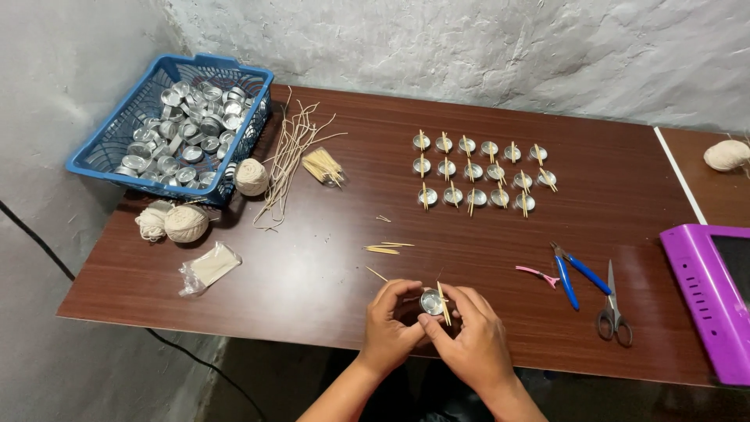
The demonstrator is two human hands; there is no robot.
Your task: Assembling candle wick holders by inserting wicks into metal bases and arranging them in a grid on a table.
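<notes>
Head view: left hand (388,332) and right hand (469,337) pinch one tealight cup (431,302) with stick (444,304), near eighteen finished cups (484,173); blue basket (101,148) beyond holds many unfilled.

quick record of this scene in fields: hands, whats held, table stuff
left hand: steadies a small metal cup
right hand: holds thin wooden sticks across the cup
finished cups: three rows, sticks across each
blue basket: full of empty metal cups
string balls: beside the basket
tools: blue pliers, scissors
table: dark wood
</notes>
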